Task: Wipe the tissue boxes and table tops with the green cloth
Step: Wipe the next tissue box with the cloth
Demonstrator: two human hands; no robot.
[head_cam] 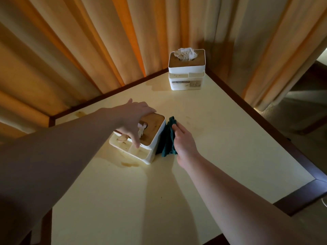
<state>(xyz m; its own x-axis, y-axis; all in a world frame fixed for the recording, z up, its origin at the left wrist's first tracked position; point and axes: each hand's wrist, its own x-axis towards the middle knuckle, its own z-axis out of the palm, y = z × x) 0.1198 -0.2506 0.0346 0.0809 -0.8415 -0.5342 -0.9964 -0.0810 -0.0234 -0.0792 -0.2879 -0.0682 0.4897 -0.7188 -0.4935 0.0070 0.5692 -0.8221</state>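
A white tissue box [141, 152] with a wooden lid stands near the middle of the cream table top [221, 138]. My left hand [134, 115] rests spread over its lid, fingers straight, thumb down the near side. My right hand [184, 138] presses the green cloth [168, 140] flat against the box's right side. A second white tissue box [186, 71], with tissue sticking out of its wooden lid, stands at the table's far corner.
Brown stains [129, 164] mark the table in front of the near box. The table has a dark wooden rim [265, 119]. Orange-beige curtains [88, 41] hang close behind the far edges. Floor shows at the right.
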